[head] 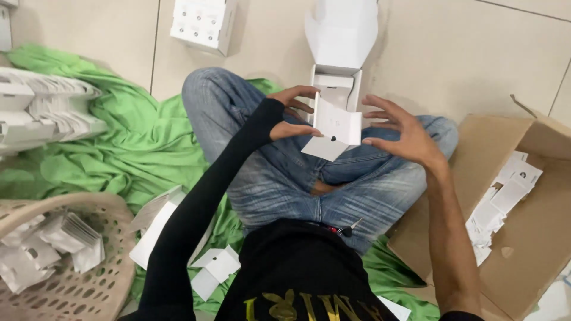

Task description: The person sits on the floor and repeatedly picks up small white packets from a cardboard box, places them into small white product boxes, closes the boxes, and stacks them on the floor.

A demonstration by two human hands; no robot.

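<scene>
Person sat cross-legged on a tiled floor (488, 53), over a green cloth (137, 148). Work was held above the lap, in front of the knees.

Small white card piece (334, 129), part-folded, with a dark hole near its lower fold, sat between the two hands at lap height. Its upper flap stood roughly upright; the lower flap angled down and toward the person's left.

Left hand (291, 113), arm in a black sleeve, was curled partly closed, thumb and forefinger pinching the card's left edge, other fingers arched over its top corner. This hand had the hold.

Right hand (404, 134) was spread wide, fingers splayed, just beside the card's right edge. Whether a fingertip touched the card could not be told; it gripped nothing.

So the card lay right of the left hand and left of the right hand. The left was the nearer, being in contact.

Directly beyond the card, an open white box (340, 59) lay on the floor, lid flap thrown back. At the person's right, a brown carton (535, 238) held loose white cards. At the left, a perforated basket (113, 261) held more white pieces; further stacks lay on the cloth.
</scene>
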